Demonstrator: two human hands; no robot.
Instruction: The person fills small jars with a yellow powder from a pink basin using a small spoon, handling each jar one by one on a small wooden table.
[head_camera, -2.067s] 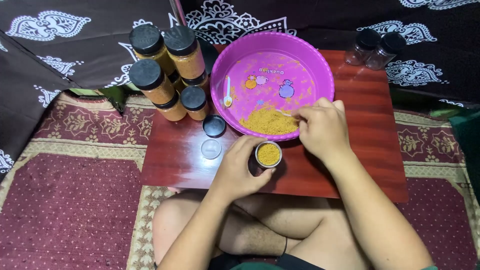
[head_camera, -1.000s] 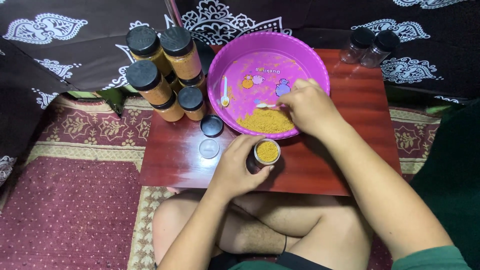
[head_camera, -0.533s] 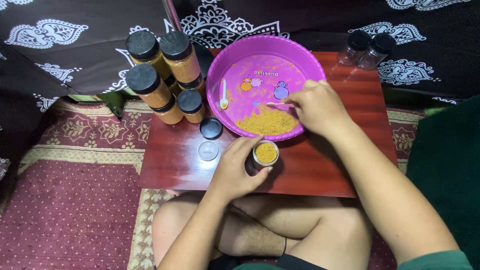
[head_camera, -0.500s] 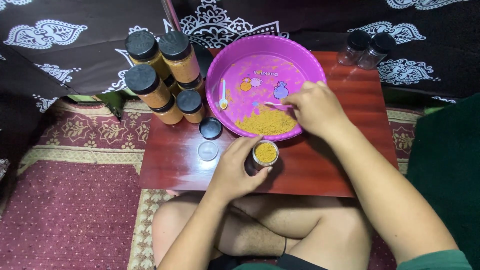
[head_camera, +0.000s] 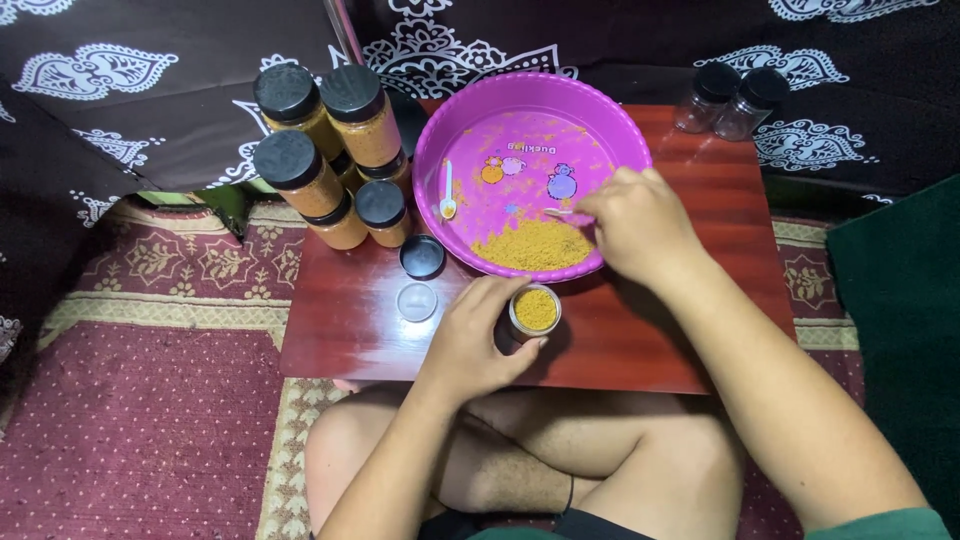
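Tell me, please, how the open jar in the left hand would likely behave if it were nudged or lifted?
The open jar looks nearly full of yellow powder, so it is probably fairly heavy for its size. With no lid on, tipping would likely spill powder onto the low table. It stands upright, steadied by the left hand, and seems unlikely to roll.

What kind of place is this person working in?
Probably a home, with work done on the floor. The person sits cross-legged at a low wooden table on a patterned red rug, with dark printed cloth hung behind. Lidded jars of yellow powder are stacked beside a purple basin.
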